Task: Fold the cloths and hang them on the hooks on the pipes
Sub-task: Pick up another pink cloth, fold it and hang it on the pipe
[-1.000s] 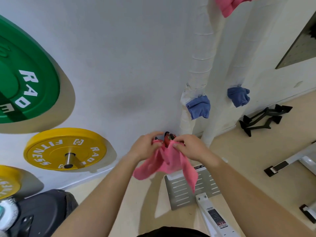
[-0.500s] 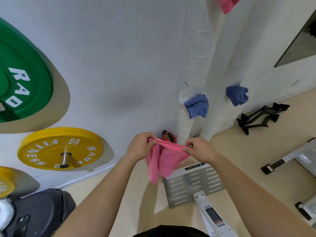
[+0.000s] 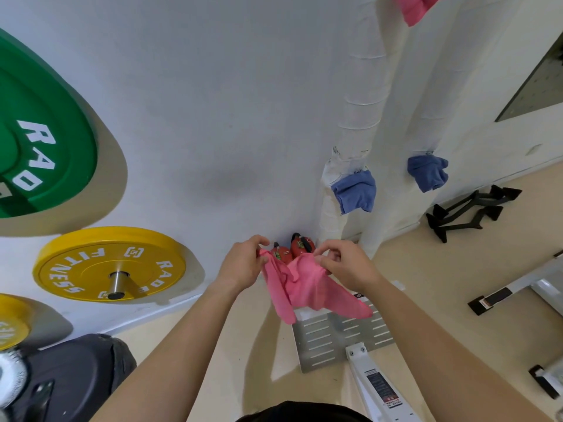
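Pink cloth (image 3: 304,287) hangs in mid-air, its top edge pinched by the left grip (image 3: 243,266) and the right grip (image 3: 347,266), close together. Light, limp and soft, it should fold best held at its corners. Beyond, blue cloths (image 3: 355,191) hang on the white pipes (image 3: 359,86).

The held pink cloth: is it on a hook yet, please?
No, the left hand and right hand hold the pink cloth in mid-air.

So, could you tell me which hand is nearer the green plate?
Left. The left hand grips the pink cloth to the right of and below the green plate; the right hand grips it farther right.
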`<state>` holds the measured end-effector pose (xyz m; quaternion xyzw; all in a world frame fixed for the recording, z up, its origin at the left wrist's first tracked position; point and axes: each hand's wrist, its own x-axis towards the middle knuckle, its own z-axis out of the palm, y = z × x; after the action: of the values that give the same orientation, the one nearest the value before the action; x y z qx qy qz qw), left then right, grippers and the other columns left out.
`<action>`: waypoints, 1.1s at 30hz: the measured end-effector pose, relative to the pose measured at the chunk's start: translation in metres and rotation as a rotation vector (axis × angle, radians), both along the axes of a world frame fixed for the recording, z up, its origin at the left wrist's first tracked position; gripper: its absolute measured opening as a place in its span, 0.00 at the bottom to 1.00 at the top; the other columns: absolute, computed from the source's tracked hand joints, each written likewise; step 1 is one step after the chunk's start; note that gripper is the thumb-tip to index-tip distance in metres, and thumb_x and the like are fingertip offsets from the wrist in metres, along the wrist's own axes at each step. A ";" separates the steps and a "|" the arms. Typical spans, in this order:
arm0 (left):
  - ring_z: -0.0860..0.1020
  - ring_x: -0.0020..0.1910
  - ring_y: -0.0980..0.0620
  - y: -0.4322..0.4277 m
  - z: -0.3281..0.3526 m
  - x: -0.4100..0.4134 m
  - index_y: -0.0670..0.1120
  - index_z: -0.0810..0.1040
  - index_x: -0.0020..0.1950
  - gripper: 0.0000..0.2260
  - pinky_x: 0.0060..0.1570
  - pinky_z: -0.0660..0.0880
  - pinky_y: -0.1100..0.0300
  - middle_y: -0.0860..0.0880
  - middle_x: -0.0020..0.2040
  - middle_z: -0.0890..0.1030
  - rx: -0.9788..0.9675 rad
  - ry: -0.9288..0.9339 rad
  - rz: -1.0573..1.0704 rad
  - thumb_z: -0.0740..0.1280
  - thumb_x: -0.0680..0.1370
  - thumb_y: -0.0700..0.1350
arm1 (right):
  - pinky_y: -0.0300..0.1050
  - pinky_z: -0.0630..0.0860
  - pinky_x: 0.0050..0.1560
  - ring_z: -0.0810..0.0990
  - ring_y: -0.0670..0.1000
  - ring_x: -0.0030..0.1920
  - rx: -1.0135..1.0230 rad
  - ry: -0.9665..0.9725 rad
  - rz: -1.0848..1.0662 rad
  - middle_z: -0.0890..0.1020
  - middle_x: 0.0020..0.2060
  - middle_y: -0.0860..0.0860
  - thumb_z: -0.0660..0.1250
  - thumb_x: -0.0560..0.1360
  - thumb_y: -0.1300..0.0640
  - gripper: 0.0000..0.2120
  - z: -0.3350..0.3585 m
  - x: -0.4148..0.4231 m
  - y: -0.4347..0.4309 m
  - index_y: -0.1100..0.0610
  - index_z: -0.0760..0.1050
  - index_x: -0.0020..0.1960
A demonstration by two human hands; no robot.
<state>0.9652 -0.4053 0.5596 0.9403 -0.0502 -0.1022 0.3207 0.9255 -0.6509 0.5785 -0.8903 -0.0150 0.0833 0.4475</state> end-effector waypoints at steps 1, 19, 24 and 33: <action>0.81 0.50 0.47 -0.001 -0.001 -0.002 0.50 0.76 0.62 0.12 0.54 0.77 0.51 0.48 0.49 0.83 0.012 -0.011 0.010 0.68 0.79 0.44 | 0.42 0.74 0.38 0.75 0.43 0.31 0.017 0.017 0.015 0.77 0.26 0.45 0.70 0.75 0.56 0.08 0.000 -0.001 0.004 0.45 0.82 0.40; 0.80 0.40 0.61 -0.015 0.013 -0.045 0.53 0.84 0.39 0.08 0.41 0.73 0.70 0.58 0.38 0.84 -0.332 -0.023 0.141 0.70 0.76 0.43 | 0.30 0.70 0.47 0.77 0.40 0.44 0.005 -0.064 0.162 0.78 0.44 0.43 0.72 0.74 0.58 0.05 -0.008 -0.017 0.041 0.50 0.85 0.46; 0.80 0.38 0.61 -0.016 0.018 -0.052 0.48 0.86 0.43 0.04 0.41 0.73 0.71 0.55 0.37 0.85 -0.465 -0.056 0.217 0.72 0.76 0.42 | 0.30 0.72 0.45 0.80 0.41 0.43 0.110 -0.077 0.140 0.84 0.40 0.43 0.72 0.73 0.61 0.05 0.005 -0.019 0.054 0.52 0.85 0.45; 0.79 0.34 0.62 -0.020 0.024 -0.060 0.39 0.85 0.48 0.04 0.34 0.73 0.70 0.49 0.38 0.84 -0.710 0.021 0.245 0.70 0.77 0.36 | 0.30 0.74 0.41 0.79 0.40 0.36 0.282 -0.100 -0.010 0.84 0.36 0.48 0.76 0.70 0.64 0.03 0.011 -0.019 0.066 0.58 0.83 0.41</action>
<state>0.9047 -0.4250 0.5838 0.7685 0.0336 -0.0490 0.6371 0.9062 -0.5853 0.5896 -0.8217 -0.0445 0.0340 0.5671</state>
